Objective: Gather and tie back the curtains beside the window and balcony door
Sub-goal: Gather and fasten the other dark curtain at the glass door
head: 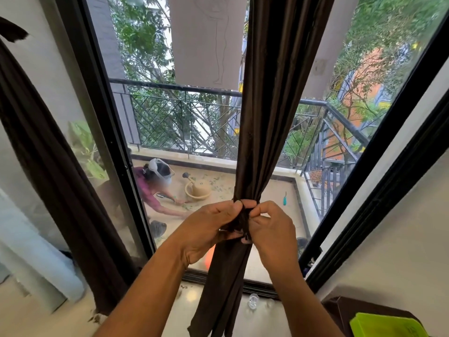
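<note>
- At the centre of the glazed balcony door (pixel 194 142), a dark brown satin curtain (pixel 274 93) hangs gathered into one narrow bundle, cinched at roughly 6 o'clock from view centre
- The left hand (pixel 209 229) is clenched around the bundle at the cinch point, fingers curled over a dark brown fabric tie strip (pixel 240 222)
- The right hand (pixel 269 224) pinches the same tie from the 3 o'clock side, thumb and fingers closed on the fabric
- Knot state: cannot be confirmed; the fingers cover it
- A second dark brown curtain (pixel 48 166) hangs at 9 o'clock against the white wall; whether it is tied cannot be told
- Risk: slack in either grip before the knot is seated would likely let the slippery folds spread and the tie slide down
- Risk: uneven pull could trap only part of the bundle, leaving loose pleats
- Containers: on the balcony, at 10 o'clock from the hands, a beige plastic watering can (pixel 198 190) and a grey bucket (pixel 162 170); contents not visible
- At 5 o'clock, a lime-green plastic bin (pixel 386 324); its contents are not visible
</note>
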